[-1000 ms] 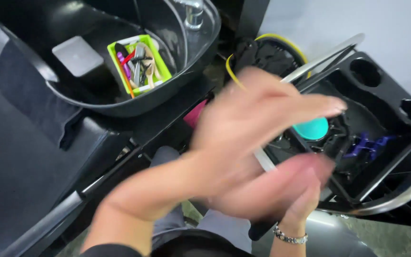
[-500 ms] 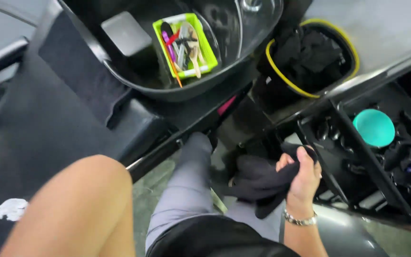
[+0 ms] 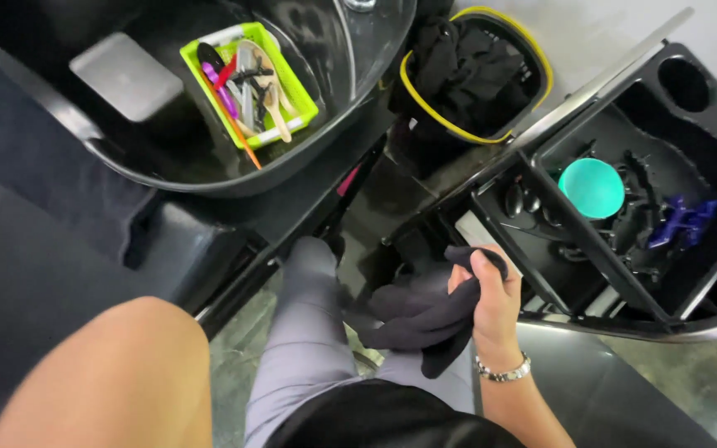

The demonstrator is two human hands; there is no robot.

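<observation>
Head view: right hand (image 3: 493, 303), silver bracelet (image 3: 504, 371) at the wrist, fingers (image 3: 481, 270) curled tight around a crumpled black cloth (image 3: 425, 314). Cloth bunches under the thumb and hangs down and to the left of the fingers, over the grey-trousered leg (image 3: 313, 332). Left hand itself is out of frame; only the bare left forearm (image 3: 114, 382) shows at the lower left, well apart from the cloth, so its grip cannot be told.

Just right of and above the fingers: black plastic salon trolley tray (image 3: 707, 133) with compartments; a round teal bowl (image 3: 592, 188) sits in one, purple plastic hair clips (image 3: 686, 217) further right. Above the fingers: a round black bin with a yellow rim (image 3: 476, 73), dark cloths stuffed inside. Up and left of the fingers: glossy black wash basin (image 3: 176, 170) holding a lime-green rectangular basket (image 3: 302, 95) full of combs and brushes, and a flat grey square block (image 3: 115, 76) beside the basket.
</observation>
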